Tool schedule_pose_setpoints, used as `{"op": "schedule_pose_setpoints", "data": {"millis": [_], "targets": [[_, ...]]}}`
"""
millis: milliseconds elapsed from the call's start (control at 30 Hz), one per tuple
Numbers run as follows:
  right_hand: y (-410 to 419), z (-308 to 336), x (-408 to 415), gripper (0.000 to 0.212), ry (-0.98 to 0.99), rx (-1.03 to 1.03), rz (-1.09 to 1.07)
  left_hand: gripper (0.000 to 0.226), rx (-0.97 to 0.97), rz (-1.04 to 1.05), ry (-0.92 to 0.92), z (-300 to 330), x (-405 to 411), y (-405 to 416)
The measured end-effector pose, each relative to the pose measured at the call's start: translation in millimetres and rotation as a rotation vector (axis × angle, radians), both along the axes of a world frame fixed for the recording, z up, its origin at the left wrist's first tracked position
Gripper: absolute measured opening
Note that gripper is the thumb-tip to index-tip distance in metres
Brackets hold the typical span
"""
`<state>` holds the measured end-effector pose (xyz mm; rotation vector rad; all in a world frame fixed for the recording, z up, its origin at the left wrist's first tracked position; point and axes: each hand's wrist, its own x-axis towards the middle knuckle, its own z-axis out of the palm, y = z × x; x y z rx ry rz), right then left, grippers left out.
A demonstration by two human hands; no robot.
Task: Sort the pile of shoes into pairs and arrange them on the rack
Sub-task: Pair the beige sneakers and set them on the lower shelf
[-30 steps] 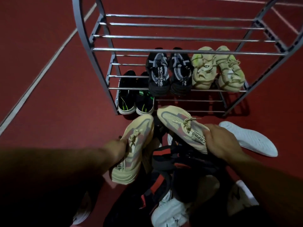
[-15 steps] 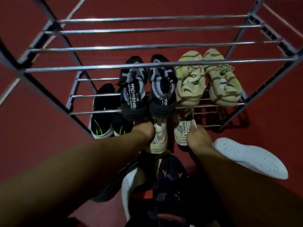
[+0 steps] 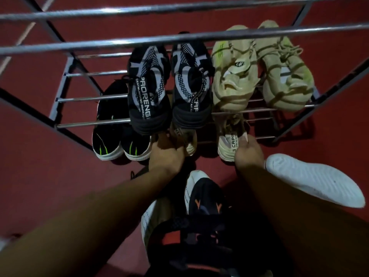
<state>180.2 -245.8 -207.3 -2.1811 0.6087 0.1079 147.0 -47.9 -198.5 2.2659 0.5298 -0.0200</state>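
A metal shoe rack (image 3: pixel 91 123) stands on the red floor. Its middle shelf holds a black-and-white pair (image 3: pixel 148 90) and a pale beige pair (image 3: pixel 233 76). On the bottom shelf, at the left, sits a black pair with green stripes (image 3: pixel 107 140). My left hand (image 3: pixel 165 154) grips the heel of one beige sneaker (image 3: pixel 188 140) under the middle shelf. My right hand (image 3: pixel 248 152) grips the heel of its match (image 3: pixel 227 144), lettered CAPR. Both sneakers point into the bottom shelf, mostly hidden by the shoes above.
A white shoe (image 3: pixel 315 180) lies sole-up on the floor at the right. A heap of dark shoes with orange marks (image 3: pixel 203 208) and white soles lies between my forearms. The rack's top bars (image 3: pixel 179 39) cross the upper view.
I have carried the two beige sneakers from above the pile forward and down into the bottom shelf. The camera has moved closer to the rack.
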Motion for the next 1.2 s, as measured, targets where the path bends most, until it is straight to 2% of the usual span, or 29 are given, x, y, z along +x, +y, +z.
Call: {"op": "schedule_pose_setpoints", "data": {"millis": [33,100,200,267,433,467,500,533,567,600,667,733,833,1000,1200], "targets": [[2.0,4.5,-1.0,0.034,-0.009,0.006,0.013,0.052,0.001,0.009,0.069,-4.6,-9.6,-2.9],[5.0,6.8,0.3,0.033,-0.021,0.011,0.044,0.068,0.201,-0.025,0.21,-12.9,-29.8,-13.4],[13.5,11.1,2.9,0.036,0.02,0.027,0.075,0.079,0.366,-0.121,0.295,-14.6,-52.2,-20.4],[22.0,14.3,6.8,0.036,0.078,0.037,0.07,0.083,0.406,-0.208,0.335,-13.1,-52.0,-11.5],[38.0,14.6,14.7,0.037,0.184,0.063,0.092,0.097,0.356,-0.304,0.455,1.3,-17.6,10.0],[38.6,12.4,14.5,0.038,0.188,0.046,0.113,0.101,0.284,-0.318,0.508,0.4,-10.8,11.4],[39.2,11.6,11.8,0.039,0.199,0.033,0.12,0.103,0.11,-0.293,0.553,-1.0,-6.3,10.8],[38.7,9.8,10.2,0.039,0.199,0.019,0.127,0.099,-0.173,-0.213,0.571,-3.7,-4.7,7.3],[39.0,8.7,10.0,0.039,0.196,0.008,0.138,0.09,-0.484,-0.079,0.539,-7.5,-6.4,0.6],[40.1,6.6,11.4,0.039,0.185,0.015,0.132,0.078,-0.716,0.071,0.489,-13.1,-9.6,-7.2],[41.5,4.2,14.3,0.038,0.187,0.044,0.103,0.059,-0.937,0.32,0.378,-21.2,-12.7,-22.1],[42.7,0.9,16.7,0.039,0.181,0.048,0.091,0.045,-1.025,0.455,0.317,-21.8,-10.3,-28.6],[46.1,2.6,17.4,0.037,0.176,-0.036,0.087,0.017,-1.041,0.534,0.299,-10.6,-4.8,-27.1],[56.3,18.3,33.2,0.038,0.197,-0.296,0.293,0.025,-1.119,0.584,0.257,-2.5,-2.0,-35.2],[53.4,18.6,46.3,0.034,0.314,-0.507,0.518,0.026,-1.078,0.547,0.24,-6.0,0.8,-40.5]]}}
